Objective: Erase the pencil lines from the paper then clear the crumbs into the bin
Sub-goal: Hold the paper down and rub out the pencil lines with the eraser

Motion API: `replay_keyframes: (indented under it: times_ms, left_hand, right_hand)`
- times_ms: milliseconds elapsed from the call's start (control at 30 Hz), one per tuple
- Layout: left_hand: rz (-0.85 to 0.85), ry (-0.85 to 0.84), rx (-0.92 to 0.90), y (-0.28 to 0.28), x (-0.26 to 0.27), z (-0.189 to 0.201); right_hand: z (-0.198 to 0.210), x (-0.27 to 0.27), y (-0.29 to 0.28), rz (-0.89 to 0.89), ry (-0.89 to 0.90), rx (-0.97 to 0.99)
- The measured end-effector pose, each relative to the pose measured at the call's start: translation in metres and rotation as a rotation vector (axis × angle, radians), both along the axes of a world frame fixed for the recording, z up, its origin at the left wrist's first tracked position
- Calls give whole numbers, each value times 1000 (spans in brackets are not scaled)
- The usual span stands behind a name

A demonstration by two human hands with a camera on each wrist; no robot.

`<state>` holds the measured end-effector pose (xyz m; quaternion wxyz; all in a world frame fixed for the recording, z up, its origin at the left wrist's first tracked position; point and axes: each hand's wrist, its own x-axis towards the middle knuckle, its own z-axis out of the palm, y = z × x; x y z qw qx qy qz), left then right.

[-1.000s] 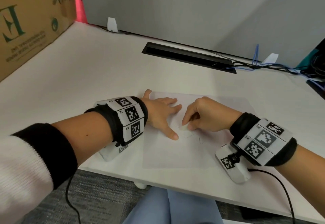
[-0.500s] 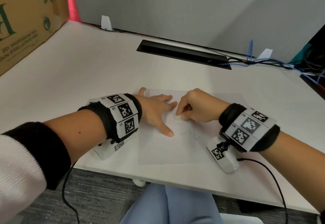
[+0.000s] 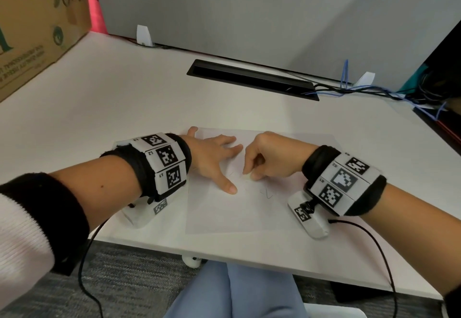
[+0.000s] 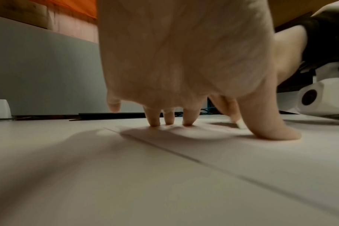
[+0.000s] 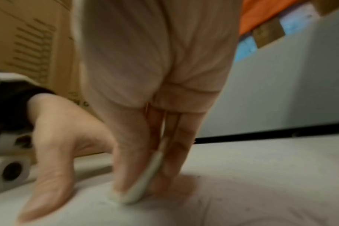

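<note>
Since a second ago, the eraser (image 3: 247, 176) is shifted slightly farther up the paper (image 3: 224, 215), pinched in the right hand (image 3: 270, 158). Faint pencil lines (image 3: 267, 192), seemingly, are left beside it. The left hand (image 3: 212, 160) is pressed flat, fingers spread, on the paper.

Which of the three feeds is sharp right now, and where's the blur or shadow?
Head view: sharp, evenly lit, edges bowed. Left wrist: left hand in focus, casting a soft shadow on the paper. Right wrist: motion-blurred throughout, the eraser smeared.
</note>
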<state>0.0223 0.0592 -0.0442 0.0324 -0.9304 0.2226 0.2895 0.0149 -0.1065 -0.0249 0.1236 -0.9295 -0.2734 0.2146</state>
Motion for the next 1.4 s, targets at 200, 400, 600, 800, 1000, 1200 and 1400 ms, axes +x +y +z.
replay_keyframes:
  times_ms: [200, 400, 600, 800, 1000, 1200, 1400]
  left_hand:
    - [0, 10, -3, 1, 1, -2]
    - [3, 13, 2, 0, 1, 0]
    - [3, 14, -6, 0, 0, 0]
    - [3, 18, 0, 0, 1, 0]
    - [0, 25, 4, 1, -1, 1]
    - [-1, 29, 0, 2, 1, -1]
    - [-9, 33, 4, 1, 2, -1]
  right_hand:
    - [0, -4, -2, 12, -30, 39]
    - [-3, 1, -3, 3, 5, 36]
    - [-3, -2, -5, 7, -28, 84]
    - [2, -2, 3, 9, 12, -19]
    - [-1, -3, -2, 16, 7, 42]
    - [-4, 2, -2, 14, 57, 24]
    - [-5, 4, -13, -31, 43, 99]
